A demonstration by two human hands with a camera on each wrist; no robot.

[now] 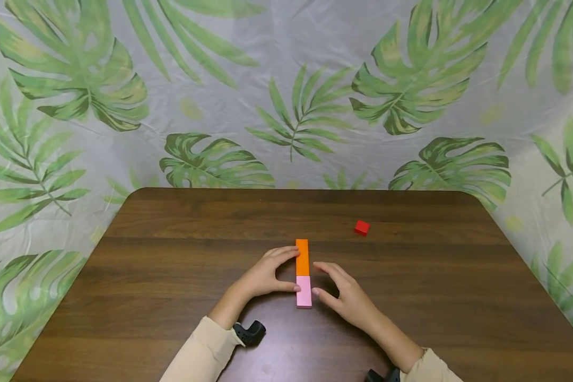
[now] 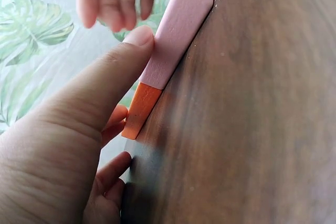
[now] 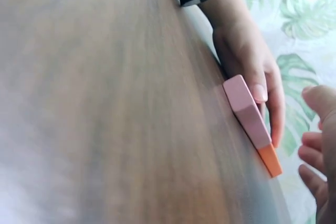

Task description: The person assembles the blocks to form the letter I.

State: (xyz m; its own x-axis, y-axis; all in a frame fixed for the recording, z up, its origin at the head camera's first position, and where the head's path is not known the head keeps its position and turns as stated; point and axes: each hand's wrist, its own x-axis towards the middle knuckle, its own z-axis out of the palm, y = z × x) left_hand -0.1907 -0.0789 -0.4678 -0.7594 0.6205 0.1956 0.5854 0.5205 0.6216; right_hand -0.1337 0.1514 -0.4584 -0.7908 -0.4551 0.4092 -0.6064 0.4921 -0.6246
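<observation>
An orange block and a pink block lie end to end in a line on the table, the orange one farther from me. My left hand is at their left side, its thumb against the pink block and its fingertips at the orange one. The left wrist view shows that thumb along the side of the pink block. To the right of the line my right hand is held with thumb and fingers apart, a small gap from the blocks, and nothing is in it.
A small red block lies by itself farther back, to the right of the line. The brown wooden table ends in front of a hanging cloth printed with green leaves. Black devices are worn at the wrists, the left one close to the tabletop.
</observation>
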